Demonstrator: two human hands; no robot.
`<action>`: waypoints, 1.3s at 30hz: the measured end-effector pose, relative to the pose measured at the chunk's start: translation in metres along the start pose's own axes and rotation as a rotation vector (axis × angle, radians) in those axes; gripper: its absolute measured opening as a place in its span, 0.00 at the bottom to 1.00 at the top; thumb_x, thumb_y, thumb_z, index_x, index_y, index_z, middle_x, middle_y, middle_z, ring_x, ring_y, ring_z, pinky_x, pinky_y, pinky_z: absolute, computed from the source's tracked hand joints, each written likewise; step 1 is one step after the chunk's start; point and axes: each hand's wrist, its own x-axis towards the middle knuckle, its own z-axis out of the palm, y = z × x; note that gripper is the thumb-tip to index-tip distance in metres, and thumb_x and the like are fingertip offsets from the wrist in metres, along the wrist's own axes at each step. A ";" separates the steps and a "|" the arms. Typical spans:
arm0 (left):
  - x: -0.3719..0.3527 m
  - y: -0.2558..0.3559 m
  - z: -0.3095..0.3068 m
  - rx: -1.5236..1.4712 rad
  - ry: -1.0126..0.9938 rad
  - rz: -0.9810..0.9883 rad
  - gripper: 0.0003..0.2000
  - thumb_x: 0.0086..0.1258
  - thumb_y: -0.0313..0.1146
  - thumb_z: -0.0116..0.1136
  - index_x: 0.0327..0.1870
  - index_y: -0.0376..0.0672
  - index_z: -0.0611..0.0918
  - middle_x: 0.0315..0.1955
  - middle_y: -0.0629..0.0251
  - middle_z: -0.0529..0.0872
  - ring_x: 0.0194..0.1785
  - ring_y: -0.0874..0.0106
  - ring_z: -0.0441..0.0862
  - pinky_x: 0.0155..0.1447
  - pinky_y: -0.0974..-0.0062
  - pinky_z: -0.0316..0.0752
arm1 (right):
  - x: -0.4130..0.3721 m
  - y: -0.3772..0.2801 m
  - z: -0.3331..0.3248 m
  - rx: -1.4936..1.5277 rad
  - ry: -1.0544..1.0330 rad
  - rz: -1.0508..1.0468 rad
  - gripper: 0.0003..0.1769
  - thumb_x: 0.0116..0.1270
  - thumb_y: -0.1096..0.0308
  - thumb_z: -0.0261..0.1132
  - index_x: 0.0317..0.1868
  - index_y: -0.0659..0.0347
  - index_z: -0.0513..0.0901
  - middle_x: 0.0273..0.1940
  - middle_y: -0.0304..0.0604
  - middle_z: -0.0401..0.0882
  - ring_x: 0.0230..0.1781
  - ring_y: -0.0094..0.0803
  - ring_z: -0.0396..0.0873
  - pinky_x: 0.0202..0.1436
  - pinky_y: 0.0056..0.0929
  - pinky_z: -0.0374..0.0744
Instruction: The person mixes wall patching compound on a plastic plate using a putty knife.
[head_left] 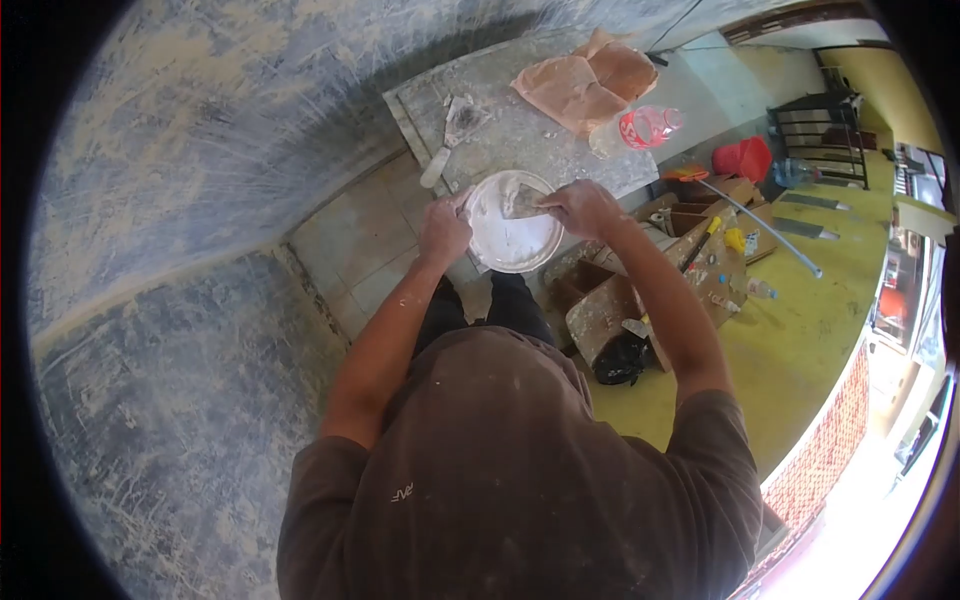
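Observation:
A round white bucket with pale, wet-looking paste inside is in front of my legs. My left hand is closed on its left rim. In my right hand, closed at the right rim, is a putty knife whose blade reaches into the bucket and is smeared with paste. A second putty knife, with a pale handle and a caked blade, lies on the grey board just beyond the bucket.
Crumpled brown paper and a clear bottle with a red label lie on the board. To the right, cardboard boxes hold tools beside a black bag. A long-handled tool crosses the yellow-green surface. Grey plastered walls rise at left.

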 end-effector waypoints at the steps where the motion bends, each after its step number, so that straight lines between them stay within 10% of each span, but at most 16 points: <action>1: 0.002 0.001 -0.003 0.008 0.003 -0.010 0.20 0.63 0.26 0.54 0.57 0.47 0.84 0.48 0.46 0.85 0.55 0.50 0.80 0.61 0.59 0.73 | 0.006 0.002 0.000 0.019 0.035 -0.049 0.15 0.65 0.64 0.60 0.48 0.39 0.89 0.42 0.46 0.86 0.44 0.47 0.83 0.53 0.45 0.80; 17: -0.006 0.003 -0.002 -0.141 0.023 -0.092 0.19 0.67 0.34 0.59 0.59 0.53 0.83 0.39 0.42 0.86 0.42 0.52 0.85 0.50 0.61 0.79 | -0.019 0.017 -0.016 -0.094 -0.256 -0.127 0.19 0.67 0.69 0.57 0.53 0.37 0.86 0.37 0.50 0.85 0.39 0.49 0.84 0.46 0.45 0.81; 25: -0.004 -0.013 0.010 -0.336 -0.058 -0.211 0.22 0.64 0.34 0.63 0.61 0.55 0.82 0.36 0.54 0.88 0.38 0.60 0.86 0.49 0.64 0.79 | -0.022 -0.101 0.051 0.211 0.415 0.237 0.11 0.67 0.65 0.56 0.44 0.57 0.84 0.32 0.60 0.83 0.34 0.58 0.83 0.42 0.54 0.80; 39: -0.001 -0.017 0.003 -0.521 -0.198 -0.167 0.32 0.55 0.22 0.59 0.67 0.46 0.77 0.20 0.65 0.83 0.22 0.76 0.81 0.30 0.71 0.80 | -0.003 -0.159 0.094 0.189 0.432 0.537 0.14 0.63 0.70 0.56 0.48 0.63 0.79 0.35 0.62 0.82 0.39 0.59 0.81 0.46 0.55 0.77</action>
